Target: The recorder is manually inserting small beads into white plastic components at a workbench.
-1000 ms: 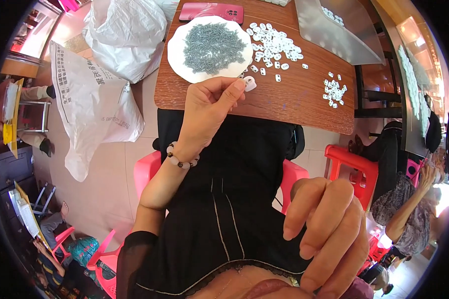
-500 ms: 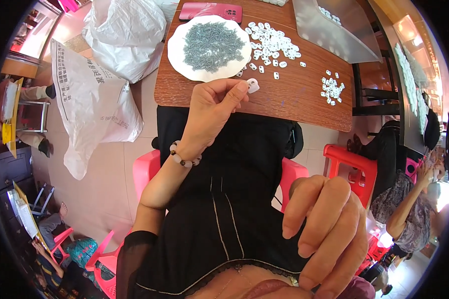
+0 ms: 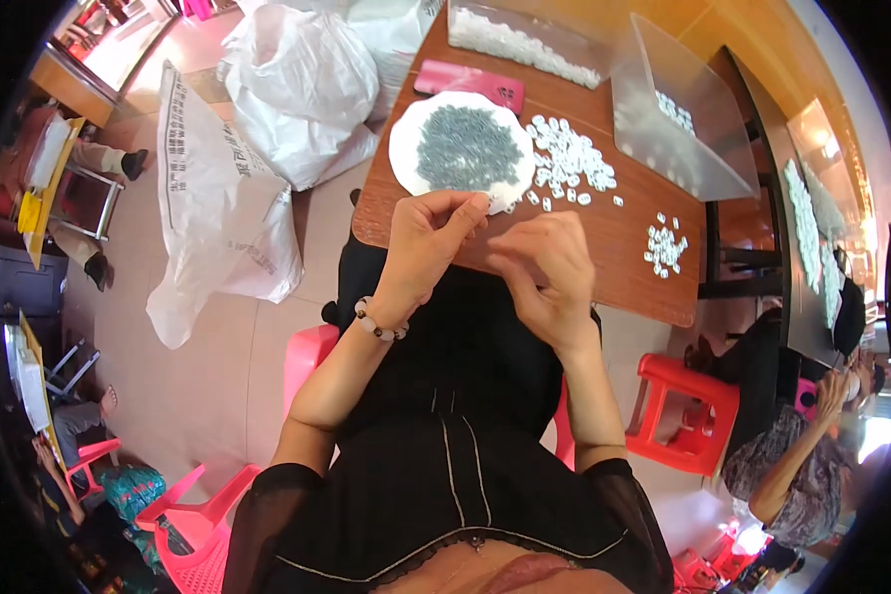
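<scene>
My left hand (image 3: pixel 428 243) is raised over the table's near edge, thumb and forefinger pinched together. A small white plastic piece is between those fingertips, now mostly hidden. Close to its right is my right hand (image 3: pixel 554 272), fingers bent and smeared by motion, so whether it holds anything does not show. Just beyond the left fingertips stands a white scalloped plate (image 3: pixel 403 148), heaped with small grey pin-like parts (image 3: pixel 468 147). Many loose white plastic pieces (image 3: pixel 570 158) are spread to the right of the plate. A smaller cluster of white pieces (image 3: pixel 665 247) lies near the table's right edge.
Behind the plate is a pink phone (image 3: pixel 470 86) on the wooden table (image 3: pixel 624 282). A clear bin (image 3: pixel 673 148) stands at the right, another bin (image 3: pixel 525 40) at the back. White sacks (image 3: pixel 302 94) fill the floor at left; a red stool (image 3: pixel 683 416) stands at right. Other people sit on both sides.
My right hand has swung from low and near, at the right, up to beside my left hand. The left hand keeps its pinch. The view has shifted, showing more of the table's back.
</scene>
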Action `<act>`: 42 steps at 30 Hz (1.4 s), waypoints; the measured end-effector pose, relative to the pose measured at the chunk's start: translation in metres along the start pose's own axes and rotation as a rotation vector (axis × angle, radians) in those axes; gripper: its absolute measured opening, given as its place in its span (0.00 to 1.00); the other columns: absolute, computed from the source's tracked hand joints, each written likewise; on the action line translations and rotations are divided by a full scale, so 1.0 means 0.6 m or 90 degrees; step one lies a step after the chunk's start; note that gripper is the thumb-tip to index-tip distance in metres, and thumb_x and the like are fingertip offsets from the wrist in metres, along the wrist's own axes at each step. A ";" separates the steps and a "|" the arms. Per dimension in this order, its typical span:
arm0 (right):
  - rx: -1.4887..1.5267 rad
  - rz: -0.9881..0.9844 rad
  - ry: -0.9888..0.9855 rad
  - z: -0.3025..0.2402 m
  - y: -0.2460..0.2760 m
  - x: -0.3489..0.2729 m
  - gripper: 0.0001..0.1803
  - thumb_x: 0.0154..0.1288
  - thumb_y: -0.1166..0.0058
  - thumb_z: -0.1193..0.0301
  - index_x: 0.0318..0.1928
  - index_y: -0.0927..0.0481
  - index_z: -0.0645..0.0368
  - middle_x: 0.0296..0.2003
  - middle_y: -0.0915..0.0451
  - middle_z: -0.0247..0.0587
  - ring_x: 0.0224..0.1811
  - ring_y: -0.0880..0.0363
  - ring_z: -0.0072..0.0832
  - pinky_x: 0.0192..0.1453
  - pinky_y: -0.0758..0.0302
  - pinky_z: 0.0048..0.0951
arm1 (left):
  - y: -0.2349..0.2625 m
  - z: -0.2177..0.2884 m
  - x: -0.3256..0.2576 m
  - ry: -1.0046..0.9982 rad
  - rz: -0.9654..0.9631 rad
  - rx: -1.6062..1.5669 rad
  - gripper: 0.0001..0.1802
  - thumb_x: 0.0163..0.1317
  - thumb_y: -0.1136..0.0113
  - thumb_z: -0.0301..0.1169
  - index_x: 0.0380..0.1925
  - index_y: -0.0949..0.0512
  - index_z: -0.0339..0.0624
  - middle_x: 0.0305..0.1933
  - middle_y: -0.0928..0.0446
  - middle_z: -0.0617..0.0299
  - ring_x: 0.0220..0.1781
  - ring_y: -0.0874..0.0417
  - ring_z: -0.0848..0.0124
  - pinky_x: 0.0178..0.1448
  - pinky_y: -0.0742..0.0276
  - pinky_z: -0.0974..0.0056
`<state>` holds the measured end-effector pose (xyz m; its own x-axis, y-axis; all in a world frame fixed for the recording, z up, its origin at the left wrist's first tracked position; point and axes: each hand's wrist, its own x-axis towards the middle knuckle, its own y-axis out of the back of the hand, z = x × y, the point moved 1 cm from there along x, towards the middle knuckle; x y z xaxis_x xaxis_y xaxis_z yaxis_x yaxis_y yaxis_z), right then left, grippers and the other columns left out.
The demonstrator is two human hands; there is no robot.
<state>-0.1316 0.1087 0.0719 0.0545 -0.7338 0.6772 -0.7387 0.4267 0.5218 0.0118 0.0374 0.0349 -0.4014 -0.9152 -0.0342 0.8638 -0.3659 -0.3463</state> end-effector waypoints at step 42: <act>-0.242 -0.060 0.024 0.065 -0.098 -0.039 0.09 0.49 0.32 0.72 0.33 0.17 0.53 0.28 0.25 0.30 0.38 0.29 0.32 0.42 0.37 0.34 | 0.183 -0.063 0.266 -0.282 0.123 0.587 0.18 0.60 0.43 0.42 0.24 0.17 0.38 0.30 0.21 0.45 0.34 0.21 0.46 0.39 0.30 0.47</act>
<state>-0.1157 0.0800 0.0051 0.1404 -0.7617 0.6325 -0.4288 0.5290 0.7323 0.0312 -0.1423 -0.0443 -0.2450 -0.8837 0.3989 0.8739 -0.0231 0.4856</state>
